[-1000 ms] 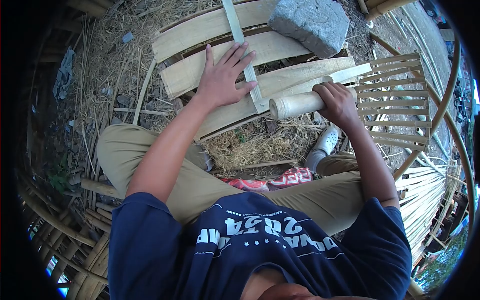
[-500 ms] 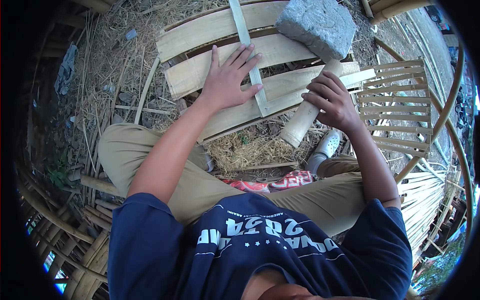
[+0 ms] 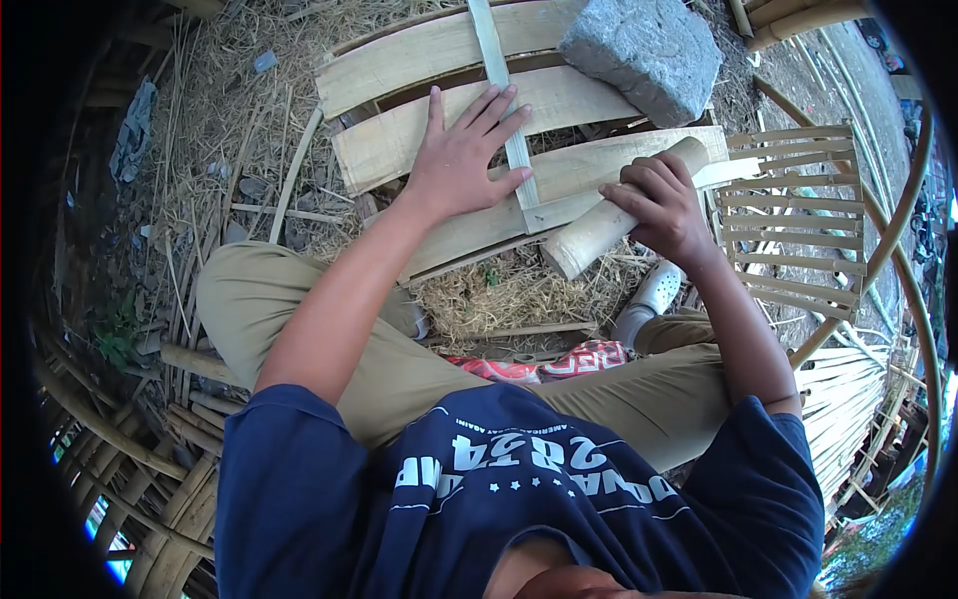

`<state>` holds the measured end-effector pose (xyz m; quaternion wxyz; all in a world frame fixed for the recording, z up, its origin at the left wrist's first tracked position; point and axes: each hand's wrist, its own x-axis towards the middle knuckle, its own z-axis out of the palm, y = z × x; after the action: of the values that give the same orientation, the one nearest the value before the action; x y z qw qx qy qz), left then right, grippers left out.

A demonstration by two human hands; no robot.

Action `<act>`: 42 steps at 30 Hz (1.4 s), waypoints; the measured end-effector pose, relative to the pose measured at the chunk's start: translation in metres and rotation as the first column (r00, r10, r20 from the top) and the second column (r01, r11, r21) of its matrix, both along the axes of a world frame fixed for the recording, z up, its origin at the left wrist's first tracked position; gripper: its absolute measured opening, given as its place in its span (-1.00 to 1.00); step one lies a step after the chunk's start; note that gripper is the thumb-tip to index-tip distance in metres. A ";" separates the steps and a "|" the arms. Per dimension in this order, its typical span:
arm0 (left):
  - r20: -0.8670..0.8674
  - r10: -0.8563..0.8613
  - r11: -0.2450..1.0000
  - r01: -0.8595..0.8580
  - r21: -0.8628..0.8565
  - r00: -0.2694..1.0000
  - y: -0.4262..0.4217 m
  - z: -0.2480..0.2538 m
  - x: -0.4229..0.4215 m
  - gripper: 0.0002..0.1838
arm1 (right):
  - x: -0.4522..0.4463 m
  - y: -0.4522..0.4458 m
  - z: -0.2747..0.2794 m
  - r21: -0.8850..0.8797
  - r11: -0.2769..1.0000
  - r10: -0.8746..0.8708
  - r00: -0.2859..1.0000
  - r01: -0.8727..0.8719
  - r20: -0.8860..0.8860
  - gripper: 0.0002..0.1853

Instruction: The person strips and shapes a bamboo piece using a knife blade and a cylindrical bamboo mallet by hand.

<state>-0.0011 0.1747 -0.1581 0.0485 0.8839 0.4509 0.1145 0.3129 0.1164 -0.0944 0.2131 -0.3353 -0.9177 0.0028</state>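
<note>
My left hand point(image 3: 467, 160) lies flat with its fingers spread on a wide bamboo slat, touching a narrow bamboo strip point(image 3: 506, 110) that crosses the slats. Wrapped around a short, thick bamboo piece point(image 3: 589, 238) are the fingers of my right hand point(image 3: 661, 205). This piece slants over the near edge of the slatted panel point(image 3: 399, 80), its lower left end close to the strip's near end. Whether it touches the slats I cannot tell. A rough grey stone block point(image 3: 644, 60) rests on the panel's far right part.
A smaller bamboo rack point(image 3: 793, 215) stands at the right beside curved bamboo poles point(image 3: 903, 190). Dry straw point(image 3: 479, 304) covers the ground before my legs. A white clog point(image 3: 659, 288) is on my foot. Split bamboo point(image 3: 843, 389) is stacked at lower right.
My right hand has turned the bamboo piece flatter, its lower end shifting left and up, its upper end right and down. My left hand stays on the slats.
</note>
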 end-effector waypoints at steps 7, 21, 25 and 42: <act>0.011 0.000 1.000 0.000 -0.002 1.000 0.000 -0.002 0.001 -0.14 | 0.002 0.003 0.004 0.036 0.999 0.016 1.000 -0.017 0.026 -0.35; 0.009 -0.004 1.000 0.004 -0.002 1.000 0.001 0.001 0.001 -0.13 | -0.003 -0.008 0.004 -0.080 0.917 -0.395 0.918 0.390 -0.048 -0.42; 0.009 -0.007 1.000 0.007 0.006 1.000 0.001 0.001 0.001 -0.12 | 0.000 -0.017 0.016 -0.164 0.803 -0.575 0.817 0.573 0.034 -0.54; -0.050 0.002 0.999 0.000 0.037 0.999 0.000 -0.003 0.003 -0.15 | 0.027 -0.069 -0.016 -0.515 0.571 -0.683 0.718 0.640 0.134 -0.27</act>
<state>0.0018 0.1742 -0.1606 0.0209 0.8869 0.4503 0.1008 0.3403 0.0475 -0.1104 0.1345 -0.6979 -0.6779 0.1878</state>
